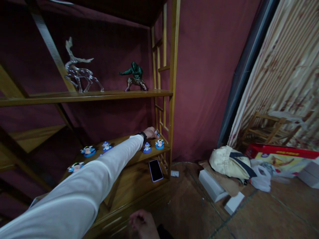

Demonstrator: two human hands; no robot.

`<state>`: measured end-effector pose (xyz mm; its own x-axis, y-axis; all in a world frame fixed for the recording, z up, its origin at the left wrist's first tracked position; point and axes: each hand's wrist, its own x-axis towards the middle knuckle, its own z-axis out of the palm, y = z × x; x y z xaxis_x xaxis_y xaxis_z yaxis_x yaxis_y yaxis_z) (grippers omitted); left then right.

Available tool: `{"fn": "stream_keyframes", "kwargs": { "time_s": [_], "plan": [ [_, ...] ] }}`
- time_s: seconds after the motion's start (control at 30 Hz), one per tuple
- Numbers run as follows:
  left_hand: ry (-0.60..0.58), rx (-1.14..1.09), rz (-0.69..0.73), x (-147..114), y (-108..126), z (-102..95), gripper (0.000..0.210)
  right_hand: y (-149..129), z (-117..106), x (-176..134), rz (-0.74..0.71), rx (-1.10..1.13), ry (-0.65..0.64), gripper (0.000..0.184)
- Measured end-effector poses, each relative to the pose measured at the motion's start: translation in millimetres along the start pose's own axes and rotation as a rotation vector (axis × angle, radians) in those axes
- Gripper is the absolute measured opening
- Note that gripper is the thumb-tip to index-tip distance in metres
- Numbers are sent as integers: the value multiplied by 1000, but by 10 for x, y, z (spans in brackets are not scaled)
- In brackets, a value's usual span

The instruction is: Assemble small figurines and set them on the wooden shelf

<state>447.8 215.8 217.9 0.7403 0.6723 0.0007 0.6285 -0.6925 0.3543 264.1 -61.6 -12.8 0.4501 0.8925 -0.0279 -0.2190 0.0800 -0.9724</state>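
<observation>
My left arm, in a white sleeve with a dark watch at the wrist, stretches across the lower shelf. At the shelf's back right corner my left hand (150,132) is closed on a small blue-and-white figurine (157,133), partly hidden by the fingers. Just in front of it stand a purple-based figurine (147,148) and a blue-based figurine (159,144). Further left are more figurines (106,146), some partly behind my sleeve. Low in the view, my right hand (143,222) hangs in front of the cabinet, fingers loosely bent and apart, with nothing visible in it.
A clear deer statue (83,74) and a green crouching figure (136,77) stand on the upper shelf (112,96). A phone (156,170) lies on the lower board. On the floor at right are white boxes (211,186), a cream bag (229,162) and a red carton (281,159).
</observation>
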Motion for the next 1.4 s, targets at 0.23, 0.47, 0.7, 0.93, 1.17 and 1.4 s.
{"fn": "stream_keyframes", "kwargs": {
  "time_s": [0.23,0.47,0.7,0.93,1.17,1.4],
  "plan": [
    [3,-97,35,-46,-13,18,27,-32,5,-13,14,-91,17,36],
    [24,-198,28,-84,-13,19,31,-79,2,-26,28,-124,-1,25],
    [-92,-392,-3,-195,12,-90,51,-3,-7,20,21,-125,-14,23],
    [85,-510,-56,-471,135,-445,83,44,17,50,-24,-49,39,36],
    [595,-689,186,-1845,142,-336,54,-58,4,-4,-19,58,52,41],
    [529,-595,58,-3915,-562,1119,40,-170,41,-67,40,50,25,40]
  ]
}}
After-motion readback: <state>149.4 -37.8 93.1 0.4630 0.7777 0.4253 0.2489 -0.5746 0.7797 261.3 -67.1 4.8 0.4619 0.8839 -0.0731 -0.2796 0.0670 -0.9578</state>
